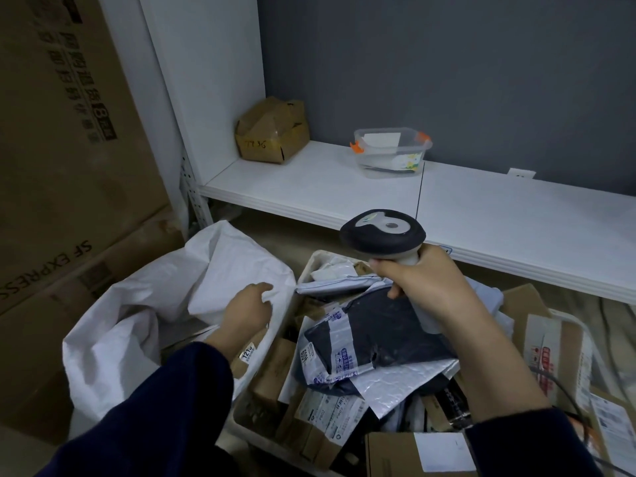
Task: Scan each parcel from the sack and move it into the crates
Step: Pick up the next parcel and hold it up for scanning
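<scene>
Right hand (426,284) around scanner (382,232), left hand (246,308) slack on sack (137,304); cardboard box (272,132) on shelf (309,187).

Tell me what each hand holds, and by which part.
The right hand grips the scanner by its handle, just under the head. The left hand touches the sack at its rim; whether it pinches the fabric cannot be told.

The low white shelf board (344,187) and what stands around it

At its back left corner sits a crumpled brown cardboard box (272,132) with handwritten digits. To the right on the same board is a clear plastic tub (392,153) with orange clips. Behind the board rises a dark grey wall (447,63), and left of it stand tall brown printed cartons (69,166).
</scene>
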